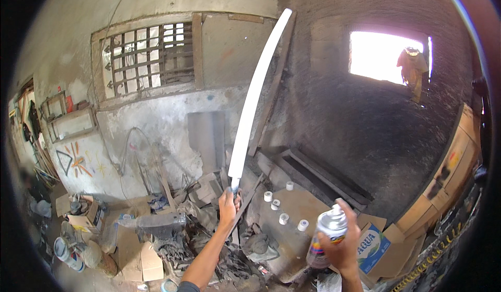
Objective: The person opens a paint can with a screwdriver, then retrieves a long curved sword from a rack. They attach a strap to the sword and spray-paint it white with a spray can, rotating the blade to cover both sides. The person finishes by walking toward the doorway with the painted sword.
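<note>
A long, slightly curved white sword blade (253, 96) rises nearly upright in front of me, its tip leaning to the right. My left hand (228, 207) is closed round the narrow grey tang at its lower end. Lower right, my right hand (343, 242) is wrapped round a spray can (317, 254) with a silver top. The index finger rests on the nozzle; whether it presses down, I cannot tell. The can stands apart from the blade, below and to the right of it.
Several small white cylinders (283, 219) stand on a brown board (305, 204) behind the can. Flattened cardboard (389, 250) lies at the right, dark scraps (180, 247) at the lower left. A long dark trough (318, 174) sits by the wall, under a bright window (373, 57).
</note>
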Tool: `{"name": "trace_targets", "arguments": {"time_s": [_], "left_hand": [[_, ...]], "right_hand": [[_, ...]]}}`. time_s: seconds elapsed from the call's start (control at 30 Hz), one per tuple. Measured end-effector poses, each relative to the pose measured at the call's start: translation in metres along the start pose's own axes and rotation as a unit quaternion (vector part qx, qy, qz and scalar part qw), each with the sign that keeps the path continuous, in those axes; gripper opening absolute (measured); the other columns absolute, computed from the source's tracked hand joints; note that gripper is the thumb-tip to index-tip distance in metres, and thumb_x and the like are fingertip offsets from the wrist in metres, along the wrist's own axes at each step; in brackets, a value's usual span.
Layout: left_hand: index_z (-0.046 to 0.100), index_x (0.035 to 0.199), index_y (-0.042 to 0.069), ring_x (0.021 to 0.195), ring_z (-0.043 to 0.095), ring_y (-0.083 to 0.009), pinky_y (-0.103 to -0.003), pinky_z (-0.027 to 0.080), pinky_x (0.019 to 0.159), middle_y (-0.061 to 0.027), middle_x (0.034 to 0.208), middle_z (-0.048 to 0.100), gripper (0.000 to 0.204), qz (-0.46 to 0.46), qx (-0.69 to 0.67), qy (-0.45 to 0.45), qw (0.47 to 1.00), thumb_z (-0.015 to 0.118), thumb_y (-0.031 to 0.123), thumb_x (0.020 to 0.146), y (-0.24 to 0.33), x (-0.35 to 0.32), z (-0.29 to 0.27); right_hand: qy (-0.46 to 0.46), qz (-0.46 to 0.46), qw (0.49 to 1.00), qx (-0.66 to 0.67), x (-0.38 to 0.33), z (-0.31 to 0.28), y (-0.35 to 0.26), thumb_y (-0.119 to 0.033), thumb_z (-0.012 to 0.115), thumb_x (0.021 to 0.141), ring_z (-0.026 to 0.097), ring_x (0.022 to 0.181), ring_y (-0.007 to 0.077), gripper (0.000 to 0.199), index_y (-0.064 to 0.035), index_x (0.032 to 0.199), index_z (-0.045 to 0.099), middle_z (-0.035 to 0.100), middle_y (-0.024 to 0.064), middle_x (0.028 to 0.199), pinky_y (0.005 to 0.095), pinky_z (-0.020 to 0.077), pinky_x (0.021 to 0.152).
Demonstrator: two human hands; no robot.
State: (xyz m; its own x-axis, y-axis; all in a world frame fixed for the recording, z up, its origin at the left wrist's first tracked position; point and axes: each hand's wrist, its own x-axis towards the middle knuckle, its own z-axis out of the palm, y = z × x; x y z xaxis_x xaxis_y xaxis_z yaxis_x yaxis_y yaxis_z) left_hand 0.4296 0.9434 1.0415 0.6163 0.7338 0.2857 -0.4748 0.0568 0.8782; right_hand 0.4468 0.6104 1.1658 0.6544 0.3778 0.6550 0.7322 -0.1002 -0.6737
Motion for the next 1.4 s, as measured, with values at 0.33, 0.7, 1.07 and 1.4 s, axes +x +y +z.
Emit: {"name": "trace_targets", "arguments": {"time_s": [0.33,0.7,1.07,1.4], "left_hand": [[0.060,0.092,-0.001,0.047,0.039,-0.0064,-0.023,0.030,0.042,0.0016,0.061,0.045,0.033,0.020,0.008,0.037,0.999,0.040,0.023,0.103,-0.052,-0.047,-0.029],[0.050,0.068,0.004,0.046,0.040,-0.0110,-0.028,0.029,0.044,-0.0009,0.056,0.044,0.033,0.186,0.263,0.242,0.915,0.043,0.023,0.093,-0.176,-0.109,-0.138],[0.037,0.061,0.006,0.049,0.037,-0.0127,-0.031,0.027,0.048,-0.0016,0.054,0.040,0.038,0.039,0.053,0.206,0.976,0.039,0.025,0.094,-0.174,-0.131,-0.138],[0.053,0.091,0.000,0.053,0.041,-0.0067,-0.025,0.030,0.048,-0.0012,0.064,0.051,0.024,-0.035,-0.026,-0.011,0.999,0.040,0.020,0.094,-0.105,-0.095,-0.083]], "right_hand": [[-0.075,-0.184,0.980,0.016,0.131,-0.007,-0.031,-0.013,0.079,0.077,0.069,0.087,0.0219,0.059,-0.0037,0.130,0.053,0.069,0.0165,0.100,0.0375,0.0575,0.080],[0.240,-0.239,0.937,-0.085,0.329,-0.130,-0.100,-0.048,0.069,0.085,0.070,0.078,0.0216,0.071,-0.0039,0.136,0.049,0.068,0.0177,0.093,0.0329,0.0579,0.066],[0.107,-0.295,0.946,-0.078,0.248,-0.049,-0.070,-0.027,0.076,0.082,0.069,0.082,0.0211,0.058,-0.0091,0.132,0.053,0.070,0.0122,0.094,0.0379,0.0564,0.074],[-0.180,-0.316,0.915,-0.173,0.041,0.025,-0.023,-0.033,0.077,0.079,0.071,0.082,0.0300,0.062,-0.0147,0.134,0.057,0.064,0.0265,0.102,0.0392,0.0620,0.065]]}}
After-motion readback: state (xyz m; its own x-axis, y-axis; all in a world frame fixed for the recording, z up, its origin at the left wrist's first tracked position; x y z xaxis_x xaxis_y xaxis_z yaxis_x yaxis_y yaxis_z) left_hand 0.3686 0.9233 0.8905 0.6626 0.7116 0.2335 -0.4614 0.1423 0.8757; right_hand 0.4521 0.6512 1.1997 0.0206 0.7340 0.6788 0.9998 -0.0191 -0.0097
